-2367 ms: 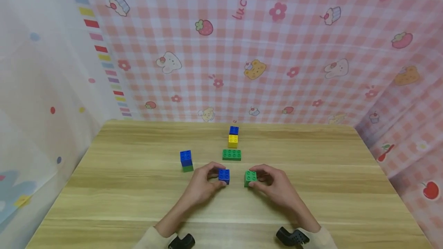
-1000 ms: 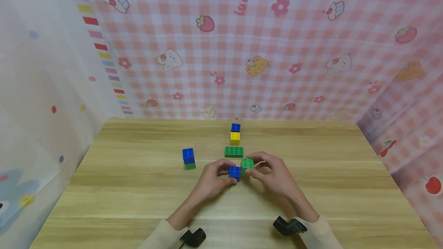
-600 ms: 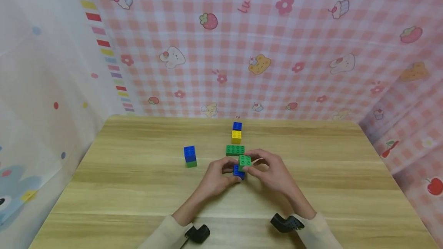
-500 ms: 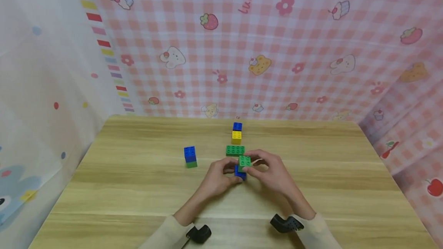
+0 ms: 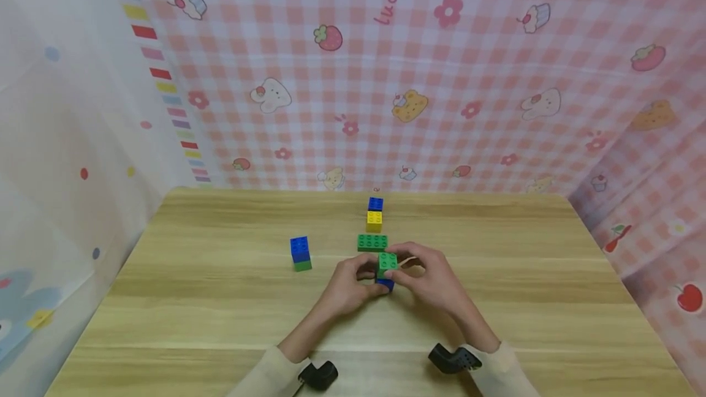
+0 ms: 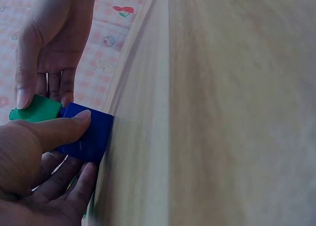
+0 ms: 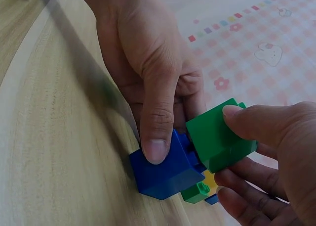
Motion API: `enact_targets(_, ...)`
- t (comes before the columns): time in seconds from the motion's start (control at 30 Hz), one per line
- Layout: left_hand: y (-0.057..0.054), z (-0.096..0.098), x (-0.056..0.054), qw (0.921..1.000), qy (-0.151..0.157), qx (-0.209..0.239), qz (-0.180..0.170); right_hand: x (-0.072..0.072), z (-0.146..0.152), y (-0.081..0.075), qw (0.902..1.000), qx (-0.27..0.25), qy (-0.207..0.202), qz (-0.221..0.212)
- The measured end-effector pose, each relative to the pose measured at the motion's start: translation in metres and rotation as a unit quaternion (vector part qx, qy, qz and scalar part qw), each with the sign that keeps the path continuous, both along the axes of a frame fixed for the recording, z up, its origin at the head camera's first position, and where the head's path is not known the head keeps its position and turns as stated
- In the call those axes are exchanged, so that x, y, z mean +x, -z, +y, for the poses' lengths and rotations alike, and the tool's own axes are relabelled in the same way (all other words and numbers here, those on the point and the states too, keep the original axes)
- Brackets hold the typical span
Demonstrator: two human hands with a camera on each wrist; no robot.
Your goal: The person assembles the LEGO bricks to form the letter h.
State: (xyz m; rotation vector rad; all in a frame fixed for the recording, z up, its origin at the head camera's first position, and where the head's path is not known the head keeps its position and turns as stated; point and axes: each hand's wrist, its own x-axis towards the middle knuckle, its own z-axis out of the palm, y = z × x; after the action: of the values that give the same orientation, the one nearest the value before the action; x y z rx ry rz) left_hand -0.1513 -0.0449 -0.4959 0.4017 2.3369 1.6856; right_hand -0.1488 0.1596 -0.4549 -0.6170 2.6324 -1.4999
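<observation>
My left hand pinches a blue toy building brick between thumb and fingers, low at the table. Above it my right hand grips a light green brick of the same square size. The right wrist view shows the green brick slightly tilted over the blue brick, with blue studs visible in the gap between them. Seen from the left wrist, the thumb presses the side of the blue brick, and the green brick is partly covered by the right thumb.
Just behind the hands lies a long green brick. A yellow brick and a blue brick stand in line farther back. To the left is a stack, a blue brick on a green one. A patterned cloth hangs behind the table.
The hands have come together from apart. My right hand has carried the green brick left and over the blue one, which my left hand has shifted right; the green now covers most of its studs.
</observation>
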Motion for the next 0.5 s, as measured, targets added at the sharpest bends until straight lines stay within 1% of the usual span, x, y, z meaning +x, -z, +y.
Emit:
enact_targets(0.13, 0.0002, -0.0007, -0.0009, 1.0, 0.001, -0.003, -0.006, -0.0012, 0.0011, 0.0002, 1.0, 0.004, -0.001, -0.002)
enact_targets(0.3, 0.0011, -0.0004, -0.0014, 1.0, 0.004, 0.007, -0.005, -0.002, 0.003, 0.0012, 1.0, 0.006, -0.002, 0.0)
enact_targets(0.5, 0.0043, -0.0006, -0.0003, 0.9999, -0.004, 0.013, -0.007, -0.0014, 0.0038, 0.0036, 0.9999, 0.016, -0.006, -0.003)
